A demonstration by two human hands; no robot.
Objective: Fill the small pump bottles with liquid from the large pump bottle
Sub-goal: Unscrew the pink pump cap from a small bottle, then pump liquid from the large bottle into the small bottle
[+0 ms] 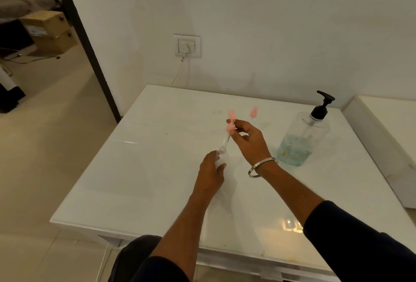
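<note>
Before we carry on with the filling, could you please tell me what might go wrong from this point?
1. The right hand pinches the pink pump with its tube only partly out of the small bottle; drips could land on the table.
2. The left hand holds that light bottle alone; a tug may tip it.
3. The large bottle looks under half full, perhaps too little for every bottle.

Dim warm light, soft blur, wide-angle bending
</note>
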